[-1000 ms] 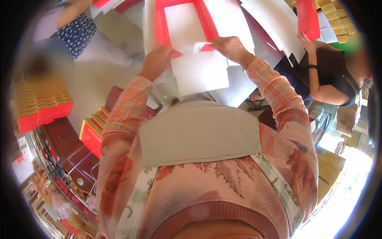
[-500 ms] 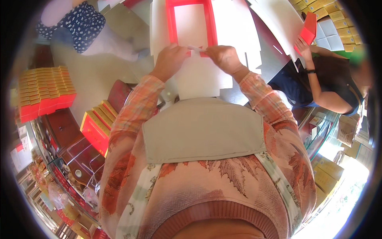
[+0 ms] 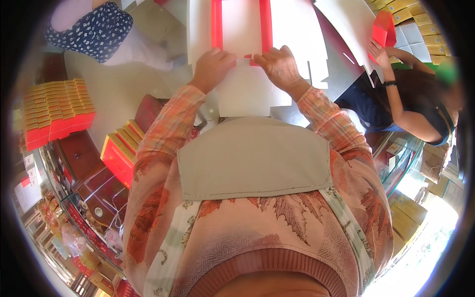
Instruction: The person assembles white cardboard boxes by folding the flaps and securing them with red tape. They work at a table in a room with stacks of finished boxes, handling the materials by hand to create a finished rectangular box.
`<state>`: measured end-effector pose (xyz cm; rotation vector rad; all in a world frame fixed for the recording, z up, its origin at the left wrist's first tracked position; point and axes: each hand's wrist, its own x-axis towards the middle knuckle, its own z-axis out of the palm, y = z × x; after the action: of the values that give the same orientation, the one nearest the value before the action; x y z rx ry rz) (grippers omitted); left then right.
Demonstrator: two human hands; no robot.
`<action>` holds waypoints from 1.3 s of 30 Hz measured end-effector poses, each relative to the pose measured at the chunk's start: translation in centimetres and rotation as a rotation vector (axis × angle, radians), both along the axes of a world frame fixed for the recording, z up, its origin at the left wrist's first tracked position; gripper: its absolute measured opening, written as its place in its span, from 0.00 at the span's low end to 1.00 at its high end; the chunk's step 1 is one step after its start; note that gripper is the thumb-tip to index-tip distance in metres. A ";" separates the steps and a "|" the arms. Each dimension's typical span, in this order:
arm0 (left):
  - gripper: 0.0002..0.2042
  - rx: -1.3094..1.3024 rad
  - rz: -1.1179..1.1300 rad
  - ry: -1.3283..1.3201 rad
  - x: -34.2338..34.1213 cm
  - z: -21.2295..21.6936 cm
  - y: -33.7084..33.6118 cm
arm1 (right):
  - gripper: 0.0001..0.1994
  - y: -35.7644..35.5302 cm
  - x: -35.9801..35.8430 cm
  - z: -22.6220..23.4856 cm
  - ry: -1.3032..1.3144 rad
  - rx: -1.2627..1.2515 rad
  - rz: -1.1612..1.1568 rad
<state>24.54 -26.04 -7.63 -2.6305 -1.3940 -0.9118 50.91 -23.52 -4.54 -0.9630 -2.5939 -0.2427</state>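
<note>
A partly folded cardboard box [image 3: 266, 27] with red side walls and a white inside lies in front of me, its far end cut off by the top of the picture. My left hand [image 3: 213, 68] pinches its near left corner, fingers closed on the edge. At the near right corner my right hand [image 3: 281, 68] is closed the same way, thumb and fingers on the edge. Small red and white pieces of the near edge show between my hands. White cardboard [image 3: 242, 94] extends from there toward my body.
White cardboard sheets [image 3: 297, 34] lie under and right of the box. A co-worker [image 3: 415, 99] at the right holds a red box [image 3: 384, 29]. Another person [image 3: 99, 34] stands at far left. Red and yellow boxes are stacked [image 3: 59, 116] at left; yellow boxes [image 3: 425, 24] fill the far right.
My hands have shifted slightly, and the near edge between them sits differently, with more red showing. The co-worker's red box has turned and opened toward me. The person at far left moved slightly.
</note>
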 end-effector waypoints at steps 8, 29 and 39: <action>0.06 -0.122 -0.071 0.009 0.2 1.4 0.5 | 0.07 2.5 -0.4 -0.2 0.092 0.030 0.168; 0.33 -0.137 -0.293 0.082 -3.6 -0.7 0.4 | 0.16 4.1 -3.2 -2.0 -0.233 -0.232 0.112; 0.49 -0.317 -0.359 0.060 -4.0 0.9 -0.8 | 0.18 4.3 -2.9 -2.9 -0.198 -0.189 0.121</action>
<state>20.54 -26.84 -6.75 -3.1903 -1.1555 -0.6697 48.05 -19.19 -7.47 -0.8774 -2.8875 -0.0646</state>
